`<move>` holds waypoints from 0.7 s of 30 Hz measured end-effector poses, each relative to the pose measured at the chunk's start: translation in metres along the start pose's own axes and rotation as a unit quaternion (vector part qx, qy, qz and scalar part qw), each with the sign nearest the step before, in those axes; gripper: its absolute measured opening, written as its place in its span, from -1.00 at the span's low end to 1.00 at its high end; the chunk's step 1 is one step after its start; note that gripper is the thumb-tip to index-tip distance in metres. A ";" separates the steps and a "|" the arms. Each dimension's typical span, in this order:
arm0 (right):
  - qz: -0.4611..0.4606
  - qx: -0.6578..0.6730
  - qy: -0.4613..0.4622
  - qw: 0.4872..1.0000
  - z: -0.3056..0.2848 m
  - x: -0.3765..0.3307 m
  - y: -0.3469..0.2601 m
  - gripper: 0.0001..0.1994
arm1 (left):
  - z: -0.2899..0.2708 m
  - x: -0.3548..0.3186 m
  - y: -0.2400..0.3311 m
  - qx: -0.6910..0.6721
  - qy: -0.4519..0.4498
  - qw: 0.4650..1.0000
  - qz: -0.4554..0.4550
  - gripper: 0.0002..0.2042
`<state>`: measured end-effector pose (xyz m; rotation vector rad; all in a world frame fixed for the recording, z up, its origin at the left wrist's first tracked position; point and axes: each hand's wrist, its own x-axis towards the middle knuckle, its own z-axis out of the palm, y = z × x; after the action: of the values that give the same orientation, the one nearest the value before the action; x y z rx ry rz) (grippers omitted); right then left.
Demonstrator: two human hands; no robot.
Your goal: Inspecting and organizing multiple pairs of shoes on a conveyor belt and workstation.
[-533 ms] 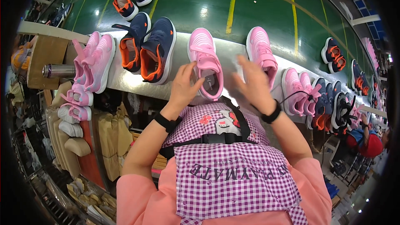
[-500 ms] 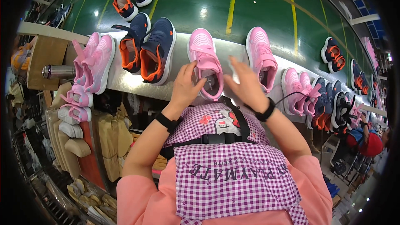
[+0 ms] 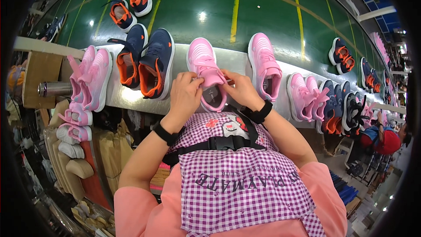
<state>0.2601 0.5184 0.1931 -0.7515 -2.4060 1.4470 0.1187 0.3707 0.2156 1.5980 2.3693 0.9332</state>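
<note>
A pink sneaker [image 3: 201, 53] stands on the metal ledge in front of me, its toe pointing away and its opening toward my apron. On the left side of its opening, my left hand [image 3: 184, 96] grips the edge by the tongue with bent fingers and thumb. From the other side my right hand [image 3: 242, 90] pinches the upper edge near the strap and tongue. The grey insole shows between the hands; the fingertips partly cover the collar. A second pink sneaker [image 3: 263, 55] stands to the right, apart from my right hand.
Navy and orange sneakers [image 3: 157, 59] stand left on the metal ledge [image 3: 234, 61], beside a pink pair [image 3: 97, 81]. More pink sneakers [image 3: 299, 96] and dark ones line the right. Beyond runs a green belt [image 3: 193, 4] with yellow lines. A metal cylinder [image 3: 55, 89] lies far left.
My right hand has come in from above the ledge to the sneaker's opening and closed on its edge. My left hand has moved up to the tongue. The view has shifted slightly.
</note>
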 end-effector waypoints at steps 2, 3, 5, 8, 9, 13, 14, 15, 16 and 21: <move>0.013 0.009 -0.052 0.999 -0.005 0.002 -0.005 -0.53 | -0.004 0.009 0.006 0.025 0.013 0.998 0.047 -0.73; 0.017 0.010 -0.047 0.999 -0.003 0.000 -0.004 -0.53 | -0.003 0.013 0.014 0.001 0.020 0.998 0.056 -0.72; -0.039 -0.077 -0.016 0.996 0.005 -0.002 0.000 -0.53 | 0.007 0.019 0.022 -0.025 0.024 0.997 0.067 -0.71; -0.037 -0.097 0.002 0.995 0.006 -0.005 -0.007 -0.56 | 0.026 0.022 0.018 0.081 -0.067 0.992 0.076 -0.69; -0.041 -0.096 0.023 0.994 0.006 -0.005 -0.006 -0.56 | 0.027 0.023 0.016 0.062 -0.052 0.992 0.101 -0.69; 0.028 -0.032 -0.003 0.999 0.000 -0.005 -0.001 -0.61 | 0.022 0.002 -0.006 0.049 -0.002 0.991 0.127 -0.70; 0.014 -0.043 -0.007 0.999 0.001 -0.002 -0.002 -0.64 | 0.022 -0.003 -0.006 0.077 -0.011 0.990 0.116 -0.72; 0.001 -0.055 -0.014 0.998 0.001 -0.002 -0.004 -0.67 | 0.021 -0.002 -0.003 0.077 -0.013 0.990 0.116 -0.72; 0.003 -0.054 -0.013 0.998 0.001 -0.003 -0.005 -0.67 | 0.020 0.000 0.002 0.092 -0.034 0.988 0.116 -0.71; -0.052 -0.059 0.068 0.995 -0.010 -0.011 -0.028 -0.81 | -0.005 0.006 0.020 0.057 -0.049 0.993 0.091 -0.70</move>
<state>0.2651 0.5096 0.2228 -0.7147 -2.4038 1.1856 0.1301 0.3784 0.2325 1.8838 2.2780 0.7397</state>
